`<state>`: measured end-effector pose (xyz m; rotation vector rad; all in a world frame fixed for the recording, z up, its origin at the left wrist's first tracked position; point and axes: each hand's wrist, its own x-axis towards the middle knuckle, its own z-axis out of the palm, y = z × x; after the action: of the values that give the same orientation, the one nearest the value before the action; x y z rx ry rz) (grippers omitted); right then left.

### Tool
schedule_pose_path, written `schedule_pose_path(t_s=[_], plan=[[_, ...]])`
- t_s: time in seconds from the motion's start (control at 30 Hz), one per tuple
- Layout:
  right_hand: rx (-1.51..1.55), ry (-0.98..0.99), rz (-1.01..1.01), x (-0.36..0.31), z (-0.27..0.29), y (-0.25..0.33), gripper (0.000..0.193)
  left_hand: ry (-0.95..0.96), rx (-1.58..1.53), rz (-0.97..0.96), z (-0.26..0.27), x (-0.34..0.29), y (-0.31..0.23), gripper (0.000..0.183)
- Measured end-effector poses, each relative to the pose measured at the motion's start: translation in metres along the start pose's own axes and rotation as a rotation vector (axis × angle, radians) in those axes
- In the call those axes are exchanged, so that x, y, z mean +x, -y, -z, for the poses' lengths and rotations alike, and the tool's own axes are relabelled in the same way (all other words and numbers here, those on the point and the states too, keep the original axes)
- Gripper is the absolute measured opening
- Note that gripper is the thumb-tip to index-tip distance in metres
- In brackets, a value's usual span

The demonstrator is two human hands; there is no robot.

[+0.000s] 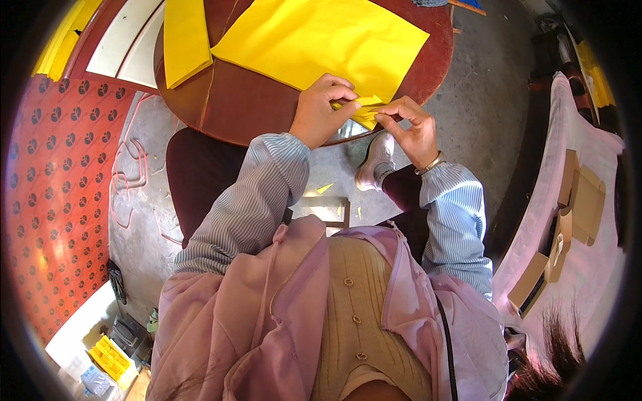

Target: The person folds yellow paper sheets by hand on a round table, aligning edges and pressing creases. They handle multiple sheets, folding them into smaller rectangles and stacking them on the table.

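Observation:
A large yellow sheet (321, 40), which looks like paper or thin cloth, lies over the round brown table (261, 107). Its near corner hangs at the table's near edge, where a small folded yellow piece (364, 110) sits between my hands. Thumb and fingers of my left hand (321, 110) close on the left side of this fold. From the right, my right hand (413, 130) pinches the fold's other side between thumb and forefinger. Whether the fold belongs to the big sheet or is a separate piece, I cannot tell.
A stack of folded yellow sheets (187, 43) rests on the table's left part. Small yellow scraps (325, 188) lie below, near a stool-like frame (344, 212). Open cardboard boxes (562, 240) sit on a pink cloth (535, 194) at right. A red patterned panel (67, 194) stands left.

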<state>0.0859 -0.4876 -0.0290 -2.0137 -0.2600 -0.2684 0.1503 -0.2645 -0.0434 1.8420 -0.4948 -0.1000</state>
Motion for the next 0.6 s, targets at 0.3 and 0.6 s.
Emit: schedule_pose_path(t_s=[0.3, 0.6], plan=[[0.070, -0.025, -0.091, 0.002, -0.004, -0.004, 0.014, 0.040, -0.012, -0.080, 0.004, 0.000, 0.001, 0.019], [0.098, -0.069, -0.022, 0.001, -0.009, -0.003, 0.017, -0.051, 0.057, -0.083, -0.006, -0.003, -0.005, 0.015]])
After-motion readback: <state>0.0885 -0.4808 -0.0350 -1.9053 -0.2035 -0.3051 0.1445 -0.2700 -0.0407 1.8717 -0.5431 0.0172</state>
